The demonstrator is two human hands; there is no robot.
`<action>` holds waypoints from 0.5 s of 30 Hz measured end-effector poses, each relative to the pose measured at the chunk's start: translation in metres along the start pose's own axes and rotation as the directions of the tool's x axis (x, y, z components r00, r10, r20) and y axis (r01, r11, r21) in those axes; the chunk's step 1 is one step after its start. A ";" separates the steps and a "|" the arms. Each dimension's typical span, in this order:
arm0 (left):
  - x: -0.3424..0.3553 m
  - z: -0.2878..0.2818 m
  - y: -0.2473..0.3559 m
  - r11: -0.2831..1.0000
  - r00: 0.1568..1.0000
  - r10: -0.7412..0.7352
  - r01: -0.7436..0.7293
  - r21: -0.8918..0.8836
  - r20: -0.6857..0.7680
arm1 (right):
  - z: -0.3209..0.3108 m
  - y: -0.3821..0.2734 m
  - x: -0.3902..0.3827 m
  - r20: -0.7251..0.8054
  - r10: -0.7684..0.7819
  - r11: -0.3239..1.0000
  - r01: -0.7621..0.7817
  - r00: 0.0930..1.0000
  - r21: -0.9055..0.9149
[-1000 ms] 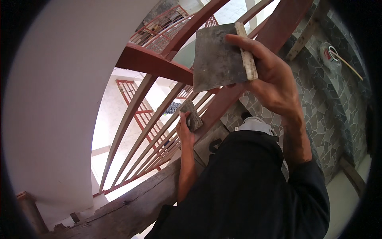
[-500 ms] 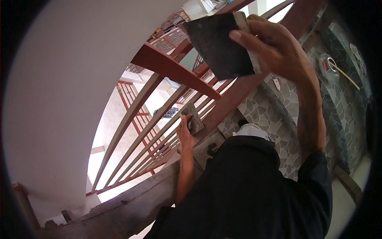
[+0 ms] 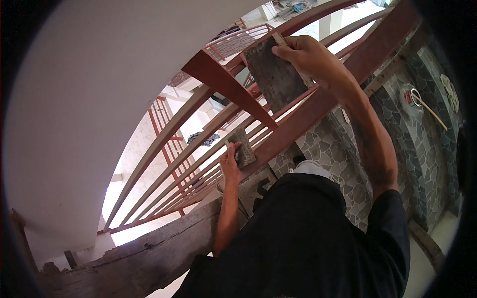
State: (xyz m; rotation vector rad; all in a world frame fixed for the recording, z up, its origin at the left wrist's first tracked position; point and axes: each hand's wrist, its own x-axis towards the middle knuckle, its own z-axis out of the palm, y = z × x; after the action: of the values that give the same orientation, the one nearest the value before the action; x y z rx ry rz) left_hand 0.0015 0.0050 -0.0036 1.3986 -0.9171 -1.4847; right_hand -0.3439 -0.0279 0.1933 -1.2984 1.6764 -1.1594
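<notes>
My right hand is raised at the upper middle, closed on the pale edge strip of a broad, dark, flat scraper. The scraper's smudged face is turned toward me, in front of the red-brown railing. Lower and to the left, my left hand grips a smaller rectangular scraper, its face coated with grey-brown residue. That one is beside the slanting railing bars. The two scrapers are apart. Fingers behind each blade are partly hidden.
A smooth white wall curves along the left. Red-brown railing runs diagonally, with a lower floor visible through its bars. A rough wooden plank lies at lower left. Stone-patterned steps hold a paint can with a stick.
My right hand and its scraper have moved down and slightly left relative to the railing, farther from the camera. My left hand keeps its scraper in nearly the same place. The view has shifted slightly.
</notes>
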 end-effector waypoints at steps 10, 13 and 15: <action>0.008 -0.007 -0.012 1.000 0.999 -0.023 0.024 -0.001 0.029 | 0.005 0.012 0.023 0.098 0.013 1.000 -0.014 0.995 0.010; 0.007 -0.005 -0.011 1.000 0.999 -0.009 0.009 -0.004 0.039 | 0.011 0.006 0.022 0.097 -0.052 0.997 0.046 0.994 0.059; 0.006 -0.003 -0.009 1.000 0.999 0.009 -0.009 -0.012 0.043 | 0.019 0.010 0.031 0.111 -0.061 0.998 0.065 0.992 -0.025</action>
State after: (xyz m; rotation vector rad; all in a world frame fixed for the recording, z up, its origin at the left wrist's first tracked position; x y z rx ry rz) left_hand 0.0036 0.0029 -0.0147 1.3569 -0.9382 -1.5163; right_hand -0.3372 -0.0615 0.1768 -1.4163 1.5875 -1.0833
